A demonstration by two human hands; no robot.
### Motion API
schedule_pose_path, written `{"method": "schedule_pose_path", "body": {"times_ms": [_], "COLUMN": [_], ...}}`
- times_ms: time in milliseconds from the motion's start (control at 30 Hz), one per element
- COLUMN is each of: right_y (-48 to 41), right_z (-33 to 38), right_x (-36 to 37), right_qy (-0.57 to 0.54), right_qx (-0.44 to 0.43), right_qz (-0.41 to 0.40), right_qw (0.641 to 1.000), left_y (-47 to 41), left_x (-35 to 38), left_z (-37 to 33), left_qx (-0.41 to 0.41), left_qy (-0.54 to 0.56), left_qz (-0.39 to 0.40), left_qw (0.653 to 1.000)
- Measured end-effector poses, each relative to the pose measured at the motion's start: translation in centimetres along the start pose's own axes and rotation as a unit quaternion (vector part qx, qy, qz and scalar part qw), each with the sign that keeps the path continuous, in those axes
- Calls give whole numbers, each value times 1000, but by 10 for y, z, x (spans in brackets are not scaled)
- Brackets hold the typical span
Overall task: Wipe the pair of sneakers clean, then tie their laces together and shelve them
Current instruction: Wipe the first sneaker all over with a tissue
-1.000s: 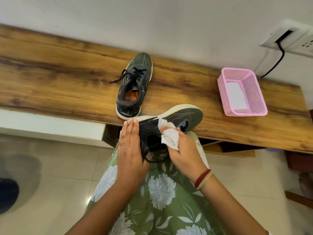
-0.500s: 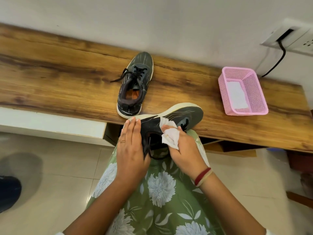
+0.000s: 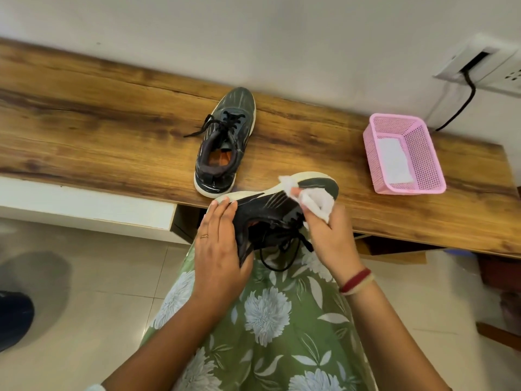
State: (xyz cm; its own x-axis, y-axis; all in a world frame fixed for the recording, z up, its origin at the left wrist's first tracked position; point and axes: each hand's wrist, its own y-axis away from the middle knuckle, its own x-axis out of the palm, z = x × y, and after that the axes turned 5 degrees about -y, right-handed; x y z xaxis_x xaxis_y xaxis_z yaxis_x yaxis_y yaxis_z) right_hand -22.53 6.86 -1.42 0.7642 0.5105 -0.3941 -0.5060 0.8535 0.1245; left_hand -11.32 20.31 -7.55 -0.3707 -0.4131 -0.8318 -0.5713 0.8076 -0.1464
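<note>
A dark grey sneaker [image 3: 270,211] with a pale sole lies on its side over my lap, toe pointing right, its black laces hanging loose. My left hand [image 3: 218,249] holds its heel end, thumb tucked into the opening. My right hand [image 3: 328,235] grips a crumpled white wipe [image 3: 313,200] and presses it against the toe area of the upper. The second sneaker [image 3: 225,142] stands upright on the wooden shelf top [image 3: 98,131], toe toward the wall, laces untied and trailing left.
A pink mesh basket [image 3: 428,156] holding a white wipe sits on the shelf top at the right. A black cable runs from a wall socket [image 3: 479,66] above it. Tiled floor lies below, with a dark object [image 3: 14,317] at the far left.
My right hand has slid the wipe along the held sneaker from near its opening toward the toe. The left hand kept its hold on the heel.
</note>
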Motion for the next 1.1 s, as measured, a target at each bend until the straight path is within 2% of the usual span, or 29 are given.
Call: {"method": "schedule_pose_path", "body": {"times_ms": [33,100,167,233,400,533,667,800,900,1033,1100], "right_y": [-4,1,16,24,13,20,4,9,-1,4,-3], "right_z": [0,-3,-9,-8,-9,1,-7,-2,-2,2,-1], "right_x": [10,33,49,47,42,45,34,37,30,37,32], "right_qy": [14,63,95,82,108,128,197,189,208,194,202], "right_qx": [9,4,-60,-90,-38,-113,-62,-83,-54,-86,-71], "right_qz": [-9,24,53,77,38,121,64,143,93,154,133], "right_qw": [1000,998,992,990,993,978,976,968,972,965,968], "left_y": [0,0,-1,0,0,4,5,4,3,3,3], "left_x": [1,4,5,4,4,3,3,4,2,2,3], "left_z": [1,2,4,6,3,3,3,4,2,2,3], "left_qx": [1,-11,-19,-8,-8,5,7,4,1,-1,3], "left_qy": [15,41,52,54,61,55,48,51,50,51,47], "left_qz": [-3,-5,-11,-17,-13,-12,-11,-9,-8,-7,-7], "left_qw": [1000,999,998,998,998,998,999,999,999,999,999]}}
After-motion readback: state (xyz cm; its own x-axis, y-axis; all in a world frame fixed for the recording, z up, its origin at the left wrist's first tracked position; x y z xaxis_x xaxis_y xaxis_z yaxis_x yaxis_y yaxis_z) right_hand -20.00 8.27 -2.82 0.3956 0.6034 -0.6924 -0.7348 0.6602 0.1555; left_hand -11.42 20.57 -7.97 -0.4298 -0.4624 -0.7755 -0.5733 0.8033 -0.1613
